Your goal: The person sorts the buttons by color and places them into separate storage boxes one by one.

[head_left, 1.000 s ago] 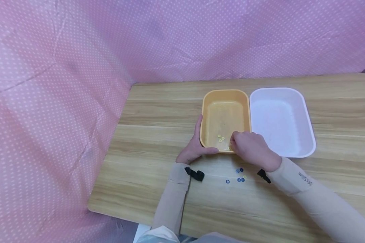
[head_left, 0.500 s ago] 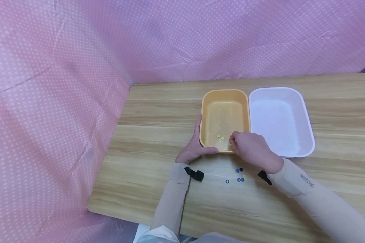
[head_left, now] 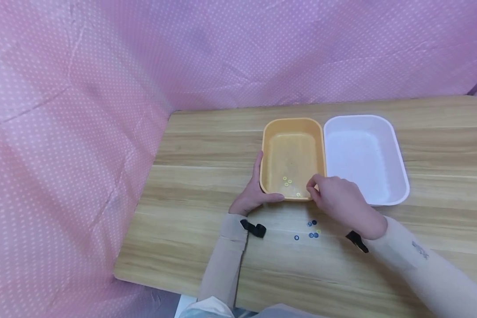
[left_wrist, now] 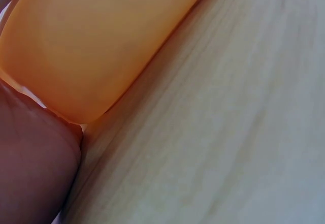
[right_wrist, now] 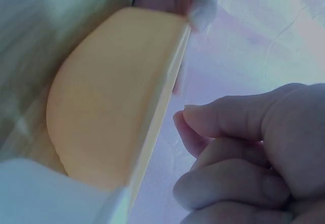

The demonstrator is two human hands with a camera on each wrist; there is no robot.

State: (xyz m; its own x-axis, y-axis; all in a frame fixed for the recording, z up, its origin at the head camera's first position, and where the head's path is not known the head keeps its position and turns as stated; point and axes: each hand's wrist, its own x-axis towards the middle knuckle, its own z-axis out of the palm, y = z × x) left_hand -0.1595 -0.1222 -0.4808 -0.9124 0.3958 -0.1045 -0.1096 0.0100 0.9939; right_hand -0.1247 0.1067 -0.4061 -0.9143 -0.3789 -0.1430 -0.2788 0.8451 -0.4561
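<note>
My left hand (head_left: 252,193) lies along the near left corner of a yellow plastic box (head_left: 292,159), its thumb straight along the front rim and its fingers up the left side. Over the box's near right corner is my right hand (head_left: 337,194). Thumb and forefinger meet at the tips, the other fingers are curled, and nothing shows between them in the right wrist view. Several small yellow button-like rings (head_left: 289,181) lie in the box, one (head_left: 298,194) close to the front wall. Nearer the body, several blue rings (head_left: 311,235) and a yellow ring (head_left: 318,231) lie on the table.
A white plastic box (head_left: 357,163) stands right beside the yellow one. Both are on a wooden table (head_left: 206,145). A pink dotted cloth (head_left: 238,48) hangs behind the table and down its left side.
My right hand has drawn back to the right and towards the body, and the yellow ring near the front wall now shows whole. My left hand keeps its place on the box.
</note>
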